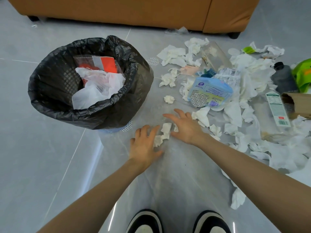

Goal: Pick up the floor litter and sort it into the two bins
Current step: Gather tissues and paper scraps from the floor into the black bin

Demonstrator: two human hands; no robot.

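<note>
Crumpled tissue (164, 133) lies on the floor in the gap between both hands, just right of the bin's base. Left hand (144, 145) is palm down with fingers spread and loose, fingertips at the tissue's left edge, nothing gripped. Right hand (186, 128) is also palm down and splayed, thumb side against the tissue's right edge, no grasp either. Both sit on a clear plastic film (176, 174) spread over the grey tile floor (33, 148). Bin (134, 101) has a black liner and holds a white plastic bag (99, 88) and a red packet (109, 64). A small tissue ball (169, 99) lies beyond the right hand. Main litter pile is on the right: loose tissues (173, 55), blue-white wipes pack (210, 93), clear labelled bottle (276, 111), dark grey bottle (283, 78), green wrapper (303, 74), cardboard tube (292, 101). Tan sofa (117, 10) runs along the back. Two black-and-white shoes (146, 222) show at the bottom edge.
</note>
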